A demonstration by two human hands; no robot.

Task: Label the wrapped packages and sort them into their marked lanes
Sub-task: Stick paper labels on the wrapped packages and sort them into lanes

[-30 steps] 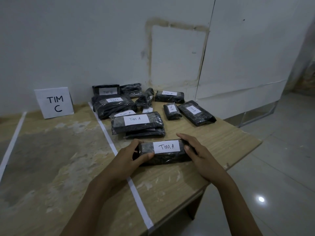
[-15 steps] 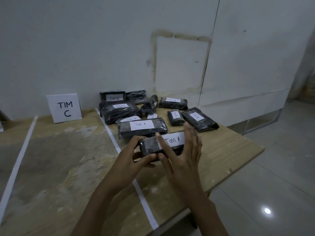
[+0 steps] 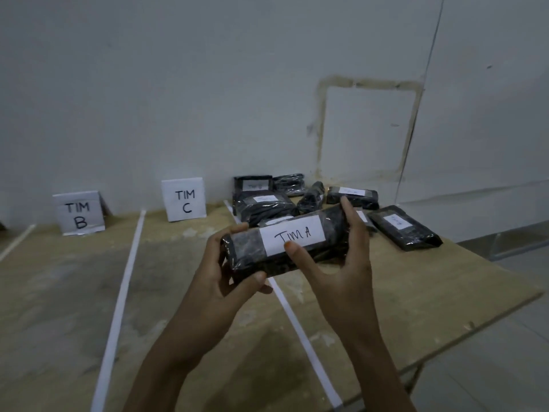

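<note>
In the head view I have the wrapped package (image 3: 246, 248) up off the table (image 3: 430, 292) now, where half a second ago it sat low over the wood. My left hand (image 3: 219, 278) grips its left end, as before, thumb under the near edge. My right hand (image 3: 341, 269) has changed its hold: earlier it lay flat across the front of the package, and now its fingers curl over the far right end while the thumb presses at the lower edge of the white label (image 3: 292, 235), which reads "TIM A". So both hands are clamped on the one package, one at each end, and it hangs tilted, right end higher, above the white tape line (image 3: 300, 328).

My head has turned left since then: the "TIM C" sign (image 3: 184, 199) sits nearer the middle, and a "TIM B" sign (image 3: 78, 214) has come into sight beyond a second tape line (image 3: 118, 292). The pile of labelled packages (image 3: 261, 203) lies behind my hands against the wall, one long package (image 3: 404, 227) apart at the right
</note>
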